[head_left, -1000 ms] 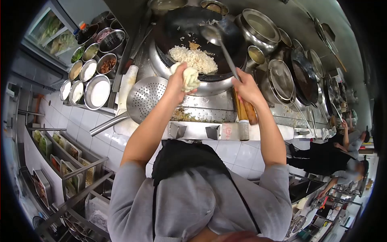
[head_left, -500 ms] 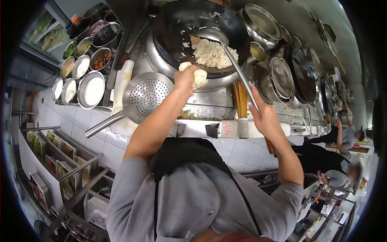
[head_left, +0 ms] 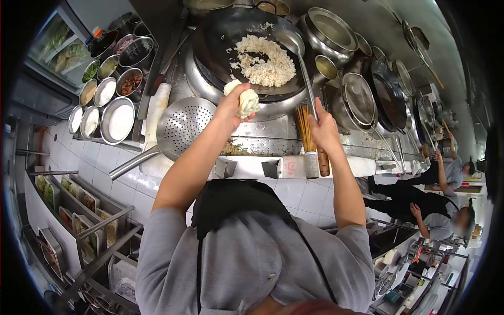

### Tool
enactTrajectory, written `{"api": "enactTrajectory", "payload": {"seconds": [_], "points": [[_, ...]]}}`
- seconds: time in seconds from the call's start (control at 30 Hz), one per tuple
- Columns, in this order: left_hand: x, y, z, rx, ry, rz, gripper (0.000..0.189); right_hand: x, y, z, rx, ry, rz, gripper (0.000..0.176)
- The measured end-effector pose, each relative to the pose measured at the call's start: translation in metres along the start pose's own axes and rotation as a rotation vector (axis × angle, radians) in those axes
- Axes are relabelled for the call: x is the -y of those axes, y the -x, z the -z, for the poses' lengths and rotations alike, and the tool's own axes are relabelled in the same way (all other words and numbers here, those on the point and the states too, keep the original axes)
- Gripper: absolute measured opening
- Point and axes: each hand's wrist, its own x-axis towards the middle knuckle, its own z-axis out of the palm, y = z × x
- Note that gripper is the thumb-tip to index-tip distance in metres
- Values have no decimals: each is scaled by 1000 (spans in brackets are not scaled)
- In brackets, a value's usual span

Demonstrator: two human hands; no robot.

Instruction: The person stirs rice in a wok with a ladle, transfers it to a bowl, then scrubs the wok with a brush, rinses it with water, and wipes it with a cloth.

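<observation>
My left hand [head_left: 229, 108] is closed around a bunched, pale yellowish cloth [head_left: 248, 104] at the near rim of a large black wok [head_left: 218, 34]. Whether the cloth grips the rim itself is hard to see. In the wok, cooked rice [head_left: 275, 69] lies in a curved heap, with loose grains around it. My right hand [head_left: 324, 130] grips the long handle of a metal ladle [head_left: 306, 76], whose wooden end sticks out below the fist. The ladle's bowl rests inside the wok at the right, beside the rice.
A perforated strainer [head_left: 184, 126] lies left of the wok. A bamboo wok brush [head_left: 306, 131] stands near my right hand. Seasoning bowls [head_left: 118, 118] crowd the left counter. Pots and mesh strainers [head_left: 360, 97] fill the right side. Co-workers [head_left: 438, 210] stand far right.
The rice has spread from a compact heap into a curved one. The ladle's bowl has moved right, off the rice, and my right hand has shifted left and slightly up.
</observation>
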Motion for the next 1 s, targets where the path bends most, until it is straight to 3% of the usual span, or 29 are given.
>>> {"api": "enactTrajectory", "payload": {"seconds": [0.1,0.2,0.27,0.33,0.43,0.5,0.6,0.63,0.67,0.73,0.83,1.0], "points": [[-1,1,-8,-34,39,-18,30,2,13,10,62,-189,-66,59],[-12,-10,-16,-7,59,-21,23,-7,53,26,-64,84,299,61],[-12,-43,-9,20,70,-19,16,23,82,53,56,111,231,63],[-5,-17,-24,-83,80,-38,15,50,97,81,295,-40,-28,61],[-12,53,-52,-93,142,-75,16,76,109,131,487,-1,-39,59],[-4,54,-49,-18,171,-30,15,85,111,146,611,143,-49,59],[30,31,-30,-11,186,-105,13,40,53,78,270,467,262,53],[52,28,-23,-34,201,-157,14,44,44,50,129,349,267,51],[62,28,-22,-52,219,-226,15,45,42,44,98,344,282,52],[90,64,-9,-93,206,-152,17,49,43,37,63,331,321,56],[57,117,-38,-67,173,-178,14,58,77,60,174,218,286,59],[4,72,-44,-22,159,-88,19,60,102,95,437,140,235,60]]}}
